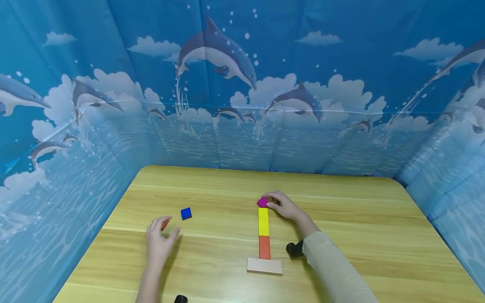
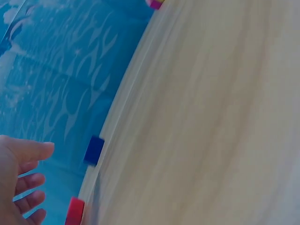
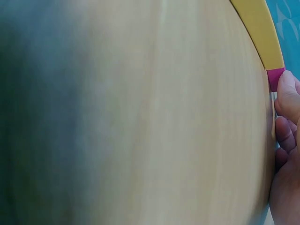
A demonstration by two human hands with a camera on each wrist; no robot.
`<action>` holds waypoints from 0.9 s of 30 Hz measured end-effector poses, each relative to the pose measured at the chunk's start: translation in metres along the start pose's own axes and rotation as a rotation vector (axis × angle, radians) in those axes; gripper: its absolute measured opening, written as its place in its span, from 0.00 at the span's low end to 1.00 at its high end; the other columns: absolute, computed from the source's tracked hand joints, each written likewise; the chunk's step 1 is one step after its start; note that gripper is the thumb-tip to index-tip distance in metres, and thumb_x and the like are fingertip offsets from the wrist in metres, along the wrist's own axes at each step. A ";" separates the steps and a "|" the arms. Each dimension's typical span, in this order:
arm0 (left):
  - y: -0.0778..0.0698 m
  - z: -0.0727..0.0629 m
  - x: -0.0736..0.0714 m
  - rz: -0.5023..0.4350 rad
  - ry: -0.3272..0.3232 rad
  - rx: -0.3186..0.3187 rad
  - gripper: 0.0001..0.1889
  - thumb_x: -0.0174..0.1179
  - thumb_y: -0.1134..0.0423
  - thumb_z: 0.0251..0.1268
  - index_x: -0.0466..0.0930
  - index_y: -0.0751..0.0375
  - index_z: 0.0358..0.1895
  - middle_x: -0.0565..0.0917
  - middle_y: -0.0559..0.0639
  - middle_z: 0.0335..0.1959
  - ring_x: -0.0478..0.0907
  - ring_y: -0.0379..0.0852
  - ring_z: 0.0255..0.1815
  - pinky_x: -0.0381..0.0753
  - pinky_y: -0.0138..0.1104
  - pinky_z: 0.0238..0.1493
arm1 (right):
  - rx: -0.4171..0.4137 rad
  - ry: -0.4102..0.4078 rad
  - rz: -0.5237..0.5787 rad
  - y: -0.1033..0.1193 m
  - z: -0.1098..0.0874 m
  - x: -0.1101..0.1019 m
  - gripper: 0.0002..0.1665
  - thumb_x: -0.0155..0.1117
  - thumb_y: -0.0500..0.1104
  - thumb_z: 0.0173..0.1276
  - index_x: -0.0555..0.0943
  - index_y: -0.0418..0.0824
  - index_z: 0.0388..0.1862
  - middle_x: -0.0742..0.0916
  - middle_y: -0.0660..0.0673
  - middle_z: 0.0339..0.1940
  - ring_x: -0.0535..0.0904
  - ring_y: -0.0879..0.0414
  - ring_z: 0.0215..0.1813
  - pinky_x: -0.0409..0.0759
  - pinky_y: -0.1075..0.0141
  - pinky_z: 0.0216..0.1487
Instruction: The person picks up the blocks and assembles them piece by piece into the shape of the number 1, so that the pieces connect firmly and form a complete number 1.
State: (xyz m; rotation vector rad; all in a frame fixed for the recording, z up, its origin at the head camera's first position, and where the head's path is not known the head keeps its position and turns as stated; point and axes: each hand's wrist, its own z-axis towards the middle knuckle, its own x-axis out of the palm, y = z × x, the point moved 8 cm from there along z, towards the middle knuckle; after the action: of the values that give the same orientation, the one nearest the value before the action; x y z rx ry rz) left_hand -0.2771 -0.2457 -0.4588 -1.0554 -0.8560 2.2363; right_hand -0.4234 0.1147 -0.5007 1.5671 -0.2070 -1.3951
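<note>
My right hand (image 1: 282,205) pinches a small magenta block (image 1: 262,202) at the far end of a row of blocks. Directly below it in the head view lie a long yellow block (image 1: 263,221), an orange-red block (image 1: 265,247) and a pale wooden plank (image 1: 264,266) set crosswise. In the right wrist view the thumb (image 3: 288,89) presses the magenta block beside the yellow one. My left hand (image 1: 159,240) hovers over the left of the table with fingers loosely bent and apart. A red block (image 2: 75,212) lies near its fingers, partly hidden in the head view.
A blue block (image 1: 186,213) lies to the right of the left hand. Black devices show by the right sleeve (image 1: 294,249) and at the bottom edge. A blue dolphin-print curtain (image 1: 242,139) surrounds the wooden table (image 1: 212,189) at the back and sides.
</note>
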 end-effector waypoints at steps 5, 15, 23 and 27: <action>0.019 0.003 -0.016 0.065 -0.051 -0.056 0.21 0.70 0.75 0.39 0.77 0.71 0.42 0.77 0.64 0.42 0.66 0.58 0.42 0.62 0.44 0.43 | 0.011 0.009 0.000 0.000 0.000 0.000 0.17 0.53 0.39 0.69 0.75 0.37 0.55 0.76 0.44 0.40 0.67 0.55 0.38 0.69 0.64 0.40; 0.045 0.005 -0.030 0.135 -0.042 -0.164 0.25 0.70 0.72 0.41 0.74 0.71 0.47 0.74 0.65 0.45 0.64 0.62 0.47 0.61 0.49 0.47 | 0.001 0.003 0.007 0.001 0.000 0.000 0.17 0.54 0.39 0.68 0.75 0.35 0.54 0.76 0.42 0.39 0.68 0.54 0.38 0.69 0.64 0.40; 0.057 0.004 -0.032 0.147 -0.028 -0.201 0.27 0.72 0.70 0.40 0.73 0.70 0.48 0.73 0.66 0.46 0.64 0.64 0.49 0.60 0.52 0.50 | -0.016 0.000 0.018 0.002 0.001 0.000 0.17 0.55 0.39 0.67 0.75 0.35 0.54 0.76 0.43 0.38 0.68 0.54 0.39 0.69 0.64 0.42; 0.060 0.003 -0.032 0.149 -0.026 -0.214 0.26 0.71 0.69 0.41 0.73 0.71 0.48 0.73 0.66 0.44 0.64 0.64 0.49 0.60 0.52 0.50 | -0.007 0.003 0.006 0.001 0.000 0.001 0.17 0.54 0.39 0.67 0.75 0.35 0.54 0.75 0.43 0.38 0.67 0.55 0.38 0.69 0.64 0.41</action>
State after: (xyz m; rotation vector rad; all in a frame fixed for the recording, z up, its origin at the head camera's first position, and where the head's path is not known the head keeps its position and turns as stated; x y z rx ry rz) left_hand -0.2725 -0.3082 -0.4858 -1.2256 -1.0787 2.3241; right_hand -0.4226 0.1135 -0.5002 1.5612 -0.2049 -1.3873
